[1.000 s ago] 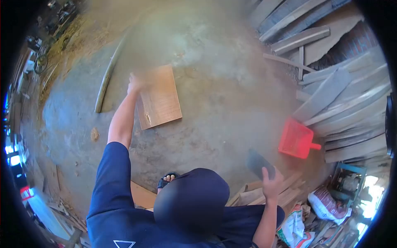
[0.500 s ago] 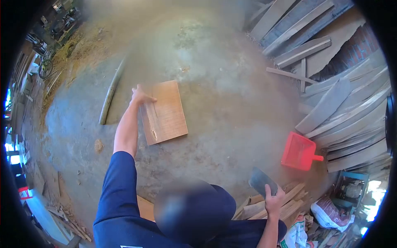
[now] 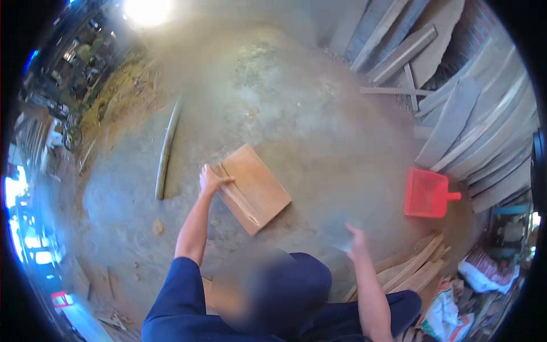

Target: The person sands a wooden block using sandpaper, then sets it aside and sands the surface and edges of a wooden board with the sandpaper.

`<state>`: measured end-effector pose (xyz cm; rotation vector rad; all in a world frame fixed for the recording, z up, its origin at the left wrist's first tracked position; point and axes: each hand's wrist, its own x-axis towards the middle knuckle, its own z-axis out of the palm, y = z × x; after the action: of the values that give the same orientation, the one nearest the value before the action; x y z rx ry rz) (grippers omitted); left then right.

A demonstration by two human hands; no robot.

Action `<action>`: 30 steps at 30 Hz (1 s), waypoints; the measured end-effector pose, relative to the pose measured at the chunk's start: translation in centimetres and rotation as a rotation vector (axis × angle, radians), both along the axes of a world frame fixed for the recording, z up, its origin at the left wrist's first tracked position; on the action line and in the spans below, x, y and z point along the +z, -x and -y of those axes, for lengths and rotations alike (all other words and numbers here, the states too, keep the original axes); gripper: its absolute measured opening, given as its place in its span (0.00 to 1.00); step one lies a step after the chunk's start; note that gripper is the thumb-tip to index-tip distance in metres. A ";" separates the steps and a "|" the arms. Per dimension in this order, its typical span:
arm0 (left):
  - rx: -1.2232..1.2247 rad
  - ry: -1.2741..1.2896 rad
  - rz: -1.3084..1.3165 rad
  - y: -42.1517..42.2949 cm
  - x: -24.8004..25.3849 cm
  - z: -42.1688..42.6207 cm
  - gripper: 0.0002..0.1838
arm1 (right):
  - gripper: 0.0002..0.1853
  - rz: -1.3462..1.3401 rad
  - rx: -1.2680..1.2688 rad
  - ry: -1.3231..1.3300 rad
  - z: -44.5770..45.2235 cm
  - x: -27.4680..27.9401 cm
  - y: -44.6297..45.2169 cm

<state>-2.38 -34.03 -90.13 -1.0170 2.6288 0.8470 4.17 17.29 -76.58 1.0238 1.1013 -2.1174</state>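
My left hand grips a light brown wooden board at its left edge, with the thumb laid over its top face. A darker strip or groove runs along the board near that edge. The board is tilted toward the lower right above the floor or touching it; I cannot tell which. Low on the right, my right hand holds a dark, flat, rectangular piece, heavily smeared by motion. That piece is apart from the board, and its exact kind does not show.
A long round wooden pole lies on the concrete floor at the left. To the right stands a red dustpan, near leaning planks. Wood offcuts and sacks sit at lower right.
The board has turned, its top swinging left relative to its lower end, and sits lower and further right in view. My right hand and the dark piece have moved left, toward the board.
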 end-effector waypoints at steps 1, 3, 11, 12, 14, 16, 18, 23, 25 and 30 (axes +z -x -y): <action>-0.035 0.025 0.053 -1.0 1.3 -1.3 0.70 | 0.18 0.043 0.010 0.025 2.1 -2.0 0.1; -0.093 0.080 0.159 -2.3 3.5 -3.8 0.68 | 0.18 0.088 0.033 0.056 5.1 -6.7 0.0; -0.158 0.069 0.020 -7.6 0.8 -8.5 0.63 | 0.14 -0.106 0.145 -0.320 10.3 -14.9 -3.6; -0.142 0.043 0.004 -7.5 1.2 -9.4 0.61 | 0.15 -0.109 0.109 -0.325 10.2 -14.9 -3.9; -0.139 0.134 -0.084 -9.1 -0.4 -11.0 0.51 | 0.16 -0.179 0.061 -0.340 10.1 -14.5 -4.4; -0.146 0.152 -0.123 -8.7 -0.6 -11.6 0.44 | 0.17 -0.230 0.059 -0.403 9.8 -15.6 -3.4; -0.163 0.056 -0.077 -9.6 0.6 -13.7 0.38 | 0.17 -0.222 0.119 -0.554 7.8 -17.4 -4.2; -0.220 -0.147 -0.111 -10.4 1.1 -18.6 0.31 | 0.16 -0.239 0.198 -0.845 3.2 -16.6 -1.8; -0.277 -0.231 -0.100 -10.5 0.9 -20.3 0.27 | 0.17 -0.217 0.197 -0.981 0.9 -16.6 -2.2; -0.497 -0.399 -0.182 -8.8 -1.1 -24.6 0.20 | 0.17 -0.135 0.029 -1.112 -4.7 -14.0 -2.1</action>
<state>6.43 -9.46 -91.20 -0.1814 2.5176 1.2954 6.22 21.99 -90.58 1.2707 2.4389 -1.4668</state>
